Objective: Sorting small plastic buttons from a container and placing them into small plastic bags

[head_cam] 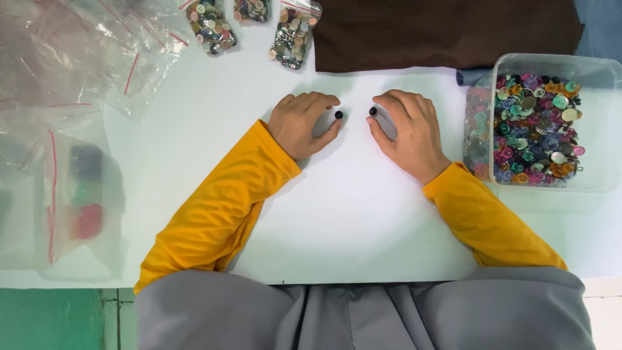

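Observation:
Both my hands rest on a white table [350,214], sleeves yellow. My left hand [301,123] pinches a small black button [338,115] between thumb and forefinger tips. My right hand [408,129] pinches a second small black button [372,111] the same way. The two buttons are a few centimetres apart, just above the table surface, facing each other.
A clear plastic box [602,123] full of mixed coloured buttons stands at the right. Brown cloth [447,32] lies at the back. Three small bags of buttons [293,35] lie at the back centre. Clear zip bags [71,181] cover the left side.

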